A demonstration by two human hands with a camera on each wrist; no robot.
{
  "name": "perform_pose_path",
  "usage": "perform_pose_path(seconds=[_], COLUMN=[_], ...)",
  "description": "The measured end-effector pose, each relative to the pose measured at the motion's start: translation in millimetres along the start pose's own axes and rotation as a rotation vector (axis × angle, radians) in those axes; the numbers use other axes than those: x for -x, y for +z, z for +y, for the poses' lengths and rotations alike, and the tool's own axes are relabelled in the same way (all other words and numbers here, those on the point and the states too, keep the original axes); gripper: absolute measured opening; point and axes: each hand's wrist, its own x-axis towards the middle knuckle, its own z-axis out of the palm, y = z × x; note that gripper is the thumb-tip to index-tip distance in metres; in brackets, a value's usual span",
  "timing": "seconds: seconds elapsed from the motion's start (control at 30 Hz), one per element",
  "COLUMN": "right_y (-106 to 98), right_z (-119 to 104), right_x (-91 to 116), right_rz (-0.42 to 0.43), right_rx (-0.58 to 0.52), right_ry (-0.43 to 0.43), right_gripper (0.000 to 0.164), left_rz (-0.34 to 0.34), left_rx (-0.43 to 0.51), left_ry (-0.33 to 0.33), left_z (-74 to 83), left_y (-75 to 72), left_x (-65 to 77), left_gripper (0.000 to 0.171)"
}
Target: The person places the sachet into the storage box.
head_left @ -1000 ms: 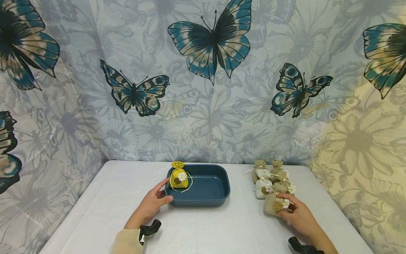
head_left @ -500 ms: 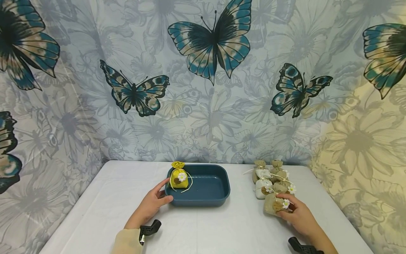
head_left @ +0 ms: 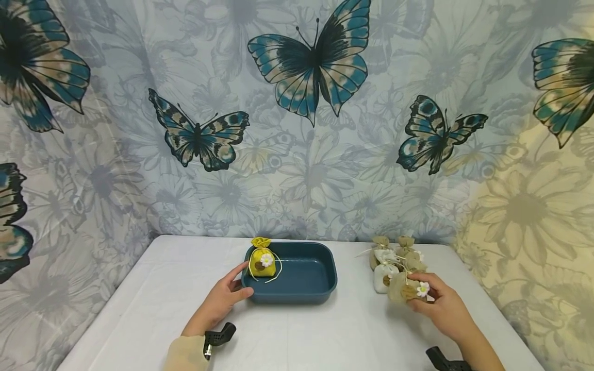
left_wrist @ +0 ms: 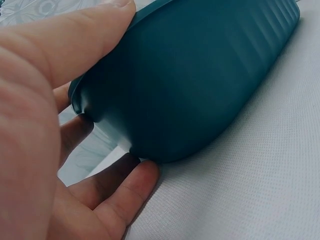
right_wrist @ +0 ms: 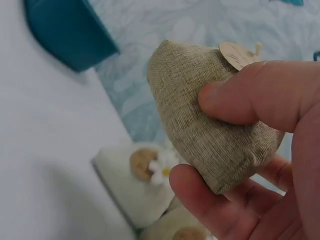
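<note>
My left hand [head_left: 223, 299] grips the left end of a dark blue rectangular basin [head_left: 292, 298], thumb along its rim and fingers spread around the corner in the left wrist view. Inside the basin's left end stands a yellow drawstring pouch [head_left: 257, 268] with a white flower. On the right, my right hand [head_left: 445, 305] pinches a beige drawstring pouch [head_left: 397, 289] between thumb and fingers. The right wrist view shows this pouch's woven cloth [right_wrist: 195, 110] raised over the others, with a round wooden tag [right_wrist: 237, 55] at its side.
Behind the held pouch, a white pouch [head_left: 381, 282] and several beige pouches [head_left: 406, 242] stand grouped on the white-covered table [head_left: 297, 337]. Behind the table hangs a butterfly-patterned cloth [head_left: 315, 196]. Each wrist wears a black camera mount [head_left: 220, 335].
My right hand has lifted the beige pouch slightly up off the table, tilting it. My left hand, the basin and the yellow pouch have stayed in place.
</note>
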Motion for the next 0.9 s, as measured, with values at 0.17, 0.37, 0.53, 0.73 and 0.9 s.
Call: perform_pose_path(seconds=[0.17,0.37,0.53,0.73,0.9], right_y=[-1,-1,0,8,17], right_z=[-26,-49,-66,-82,-91], right_x=[-7,-23,-35,-51,-62], right_rz=[0.007,-0.002,-0.034,-0.061,-0.072], right_rx=[0.101,0.133,0.146,0.097,0.072], right_ry=[-0.055,-0.076,-0.064,-0.044,-0.064], right_gripper=[0.053,0.054,0.055,0.053,0.052], left_rz=[0.007,0.006,0.006,0.015,0.015], left_rx=[-0.011,-0.017,-0.016,-0.018,-0.011], left_ry=[0.007,0.013,0.015,0.022,0.025], left_z=[0.0,-0.1,-1.8,-1.8,-2.2], left_y=[1.2,1.1,0.3,0.1,0.0], left_x=[0.3,1.0,1.0,1.4,0.3], left_gripper=[0.073,0.074,0.074,0.074,0.074])
